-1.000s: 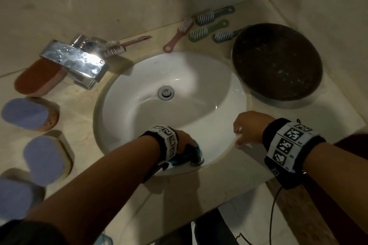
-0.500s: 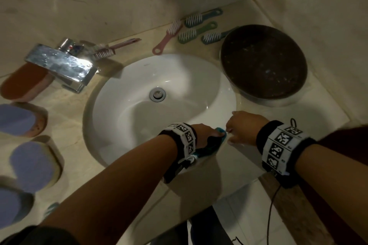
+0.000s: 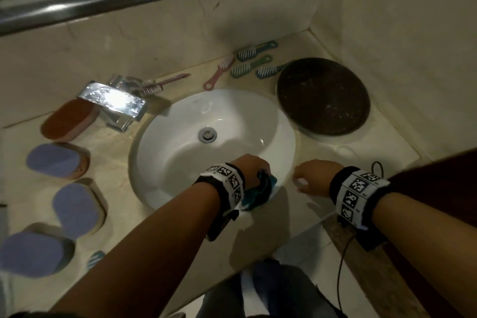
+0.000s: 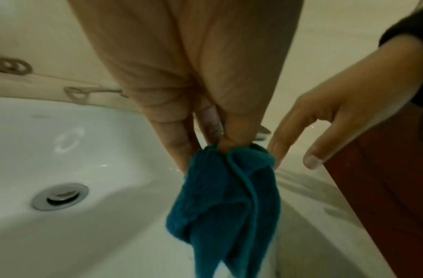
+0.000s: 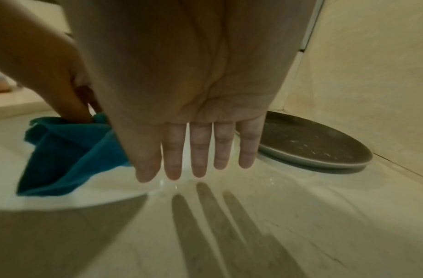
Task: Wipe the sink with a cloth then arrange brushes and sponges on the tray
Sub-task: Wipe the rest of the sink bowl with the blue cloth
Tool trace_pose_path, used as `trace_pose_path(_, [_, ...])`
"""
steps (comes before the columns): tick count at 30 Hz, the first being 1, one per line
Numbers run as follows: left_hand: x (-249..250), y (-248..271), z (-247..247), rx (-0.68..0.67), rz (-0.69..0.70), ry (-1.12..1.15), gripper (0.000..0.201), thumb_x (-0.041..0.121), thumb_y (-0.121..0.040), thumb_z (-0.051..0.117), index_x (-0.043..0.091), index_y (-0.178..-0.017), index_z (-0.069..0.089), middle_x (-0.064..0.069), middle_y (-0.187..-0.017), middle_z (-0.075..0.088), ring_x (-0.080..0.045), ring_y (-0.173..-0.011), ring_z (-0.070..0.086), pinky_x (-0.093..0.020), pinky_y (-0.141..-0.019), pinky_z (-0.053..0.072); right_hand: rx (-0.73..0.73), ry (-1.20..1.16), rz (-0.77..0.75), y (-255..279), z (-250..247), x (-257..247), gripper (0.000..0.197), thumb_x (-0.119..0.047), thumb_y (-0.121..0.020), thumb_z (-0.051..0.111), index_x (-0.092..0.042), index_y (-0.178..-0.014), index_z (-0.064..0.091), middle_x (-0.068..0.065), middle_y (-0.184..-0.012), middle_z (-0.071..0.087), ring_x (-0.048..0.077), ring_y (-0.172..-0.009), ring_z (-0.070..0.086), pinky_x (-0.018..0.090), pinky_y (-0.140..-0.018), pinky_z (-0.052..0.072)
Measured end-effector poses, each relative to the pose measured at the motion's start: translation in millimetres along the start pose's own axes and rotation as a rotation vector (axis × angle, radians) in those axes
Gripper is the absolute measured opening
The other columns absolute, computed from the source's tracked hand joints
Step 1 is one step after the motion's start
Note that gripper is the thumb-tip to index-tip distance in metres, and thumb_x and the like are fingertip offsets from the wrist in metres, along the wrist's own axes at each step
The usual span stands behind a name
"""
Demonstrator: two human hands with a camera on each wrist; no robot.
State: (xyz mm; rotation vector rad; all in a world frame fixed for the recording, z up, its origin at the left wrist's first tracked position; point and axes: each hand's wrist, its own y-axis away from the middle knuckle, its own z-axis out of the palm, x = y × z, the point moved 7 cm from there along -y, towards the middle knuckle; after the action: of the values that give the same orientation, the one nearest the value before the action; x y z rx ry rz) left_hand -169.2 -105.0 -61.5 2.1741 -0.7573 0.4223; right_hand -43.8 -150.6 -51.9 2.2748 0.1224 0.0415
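My left hand [image 3: 251, 166] pinches a teal cloth [image 3: 260, 190] [image 4: 225, 197] by its top, and the cloth hangs over the near right rim of the white sink [image 3: 180, 162]. My right hand [image 3: 311, 179] hovers just right of it above the counter, fingers [image 5: 198, 158] straight and spread, holding nothing. The round dark tray [image 3: 322, 95] sits at the back right. Several brushes [image 3: 244, 68] lie behind the sink, and one more brush [image 3: 165, 84] lies by the tap. Several sponges [image 3: 56, 160] line the left counter.
A chrome tap [image 3: 113, 102] juts over the sink's back left. A wall runs along the back, and a side wall [image 3: 413, 46] closes off the right behind the tray. The counter's front edge [image 3: 296, 235] is just below my wrists.
My left hand slid the cloth rightward along the near rim and now lifts it by a pinch. My right hand drew slightly right and spread its fingers.
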Motion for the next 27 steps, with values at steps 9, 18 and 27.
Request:
trace_pose_path(9, [15, 46, -74, 0.620, -0.040, 0.524, 0.030, -0.006, -0.083, 0.054, 0.011, -0.107, 0.060, -0.010, -0.102, 0.062, -0.019, -0.082, 0.058, -0.035, -0.081, 0.054, 0.306, -0.451, -0.265, 35, -84, -5, 0.047, -0.032, -0.092, 0.057, -0.024, -0.137, 0.046, 0.000, -0.133, 0.057, 0.016, -0.118, 0.056, 0.027, -0.099, 0.043])
trace_pose_path(18, [74, 86, -92, 0.926, -0.121, 0.786, 0.024, 0.003, -0.085, 0.059, 0.025, -0.085, 0.050, -0.004, -0.092, 0.059, -0.025, -0.077, 0.062, -0.044, -0.073, 0.055, 0.427, -0.673, -0.584, 87, -130, 6, 0.059, -0.025, -0.081, 0.072, -0.022, -0.133, 0.045, -0.005, -0.106, 0.060, 0.016, -0.096, 0.063, 0.021, -0.081, 0.049])
trace_pose_path(27, [90, 141, -108, 1.025, -0.149, 0.823, 0.016, 0.015, -0.088, 0.062, 0.028, -0.089, 0.053, 0.003, -0.086, 0.059, -0.024, -0.080, 0.064, -0.042, -0.078, 0.056, 0.605, -0.702, -0.689, 121, -169, -5, 0.015, -0.011, -0.090, 0.058, -0.018, -0.103, 0.060, -0.009, -0.077, 0.053, 0.002, -0.068, 0.051, 0.012, -0.065, 0.042])
